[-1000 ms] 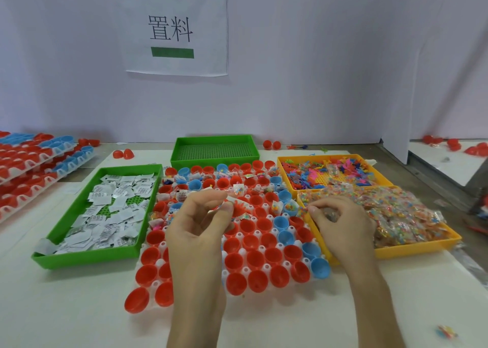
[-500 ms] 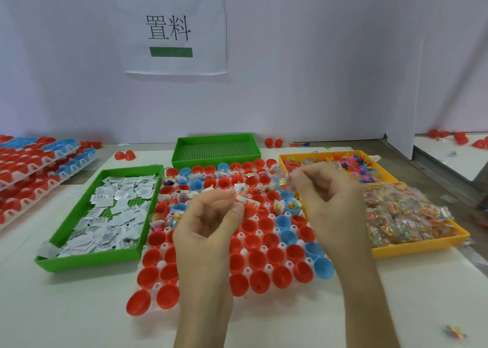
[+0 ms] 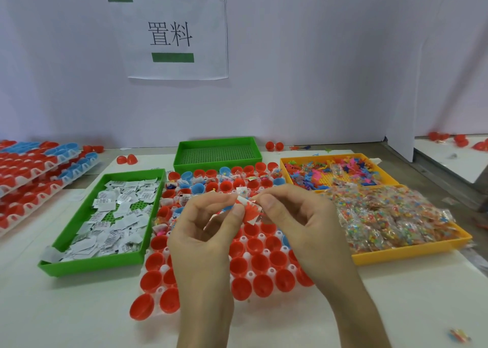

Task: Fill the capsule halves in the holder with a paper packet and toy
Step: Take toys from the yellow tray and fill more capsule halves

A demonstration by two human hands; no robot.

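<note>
Since half a second ago the right hand has come down and leftward to meet the left hand at the middle of the frame, above the holder. The left hand pinches the paper packet, white with red print, between thumb and forefinger, its other fingers curled. The right thumb and forefinger pinch at the packet's right edge; whether they also hold a toy is hard to make out.

The holder's back rows of red and blue capsule halves already have packets and toys in them; the front rows show bare red cups. Left of it, a green tray holds a heap of white paper slips. Behind the holder, a second green tray shows its mesh bottom. On the right, one yellow tray has loose bright toys, and a nearer yellow tray is piled with small clear bags.

White tabletop lies open along the bottom of the frame. The wrists hide part of the holder's front middle, and stacked holders are cut off at the left edge.
</note>
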